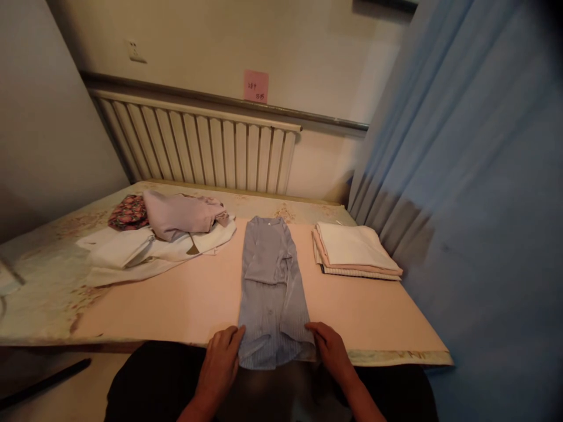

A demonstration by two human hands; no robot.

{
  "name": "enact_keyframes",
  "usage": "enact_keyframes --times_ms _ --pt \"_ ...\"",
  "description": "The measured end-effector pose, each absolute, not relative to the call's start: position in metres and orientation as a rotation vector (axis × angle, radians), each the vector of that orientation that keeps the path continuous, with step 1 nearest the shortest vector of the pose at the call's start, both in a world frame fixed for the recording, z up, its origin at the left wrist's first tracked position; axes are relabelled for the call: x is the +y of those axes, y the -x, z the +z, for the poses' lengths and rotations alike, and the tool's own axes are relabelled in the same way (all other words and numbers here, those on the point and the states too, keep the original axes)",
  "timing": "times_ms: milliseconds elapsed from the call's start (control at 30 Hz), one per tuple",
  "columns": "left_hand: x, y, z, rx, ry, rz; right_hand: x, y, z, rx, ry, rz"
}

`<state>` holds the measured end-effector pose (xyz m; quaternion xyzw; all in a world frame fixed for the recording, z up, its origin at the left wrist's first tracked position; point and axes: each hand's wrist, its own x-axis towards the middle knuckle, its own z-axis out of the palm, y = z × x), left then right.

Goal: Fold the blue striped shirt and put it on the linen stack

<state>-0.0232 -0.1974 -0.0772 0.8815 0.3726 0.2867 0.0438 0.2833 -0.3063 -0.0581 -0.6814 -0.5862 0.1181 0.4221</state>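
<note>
A grey-blue striped shirt [270, 299] lies lengthwise on a peach-coloured mat [193, 305], folded narrow, its collar toward the wall. Its sleeves are folded in over the body, and the hem hangs a little past the table's near edge. My left hand [221, 356] grips the shirt's left side close to the hem, thumb and fingers closed on the cloth. On the opposite side, my right hand [333, 350] pinches the right edge at about the same height. Some fingertips are hidden by the hands and the fabric.
A loose heap of clothes [176, 217], pink, white and red-patterned, lies at the left. Folded cloths [356, 246] are stacked at the right, beside a blue curtain [466, 234]. A radiator [215, 149] stands behind the table, beneath a pink note [255, 87].
</note>
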Motion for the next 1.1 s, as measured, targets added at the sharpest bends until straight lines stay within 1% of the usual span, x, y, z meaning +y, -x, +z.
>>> enact_keyframes --times_ms 633,1100 --pt "-0.1998 0.0203 -0.0799 1.182 -2.620 0.941 -0.3049 -0.2829 -0.0635 -1.540 1.634 0.199" --pt "-0.2009 0.0191 -0.0817 1.198 -2.640 0.929 -0.3033 -0.2802 -0.0647 -1.584 1.687 0.258"
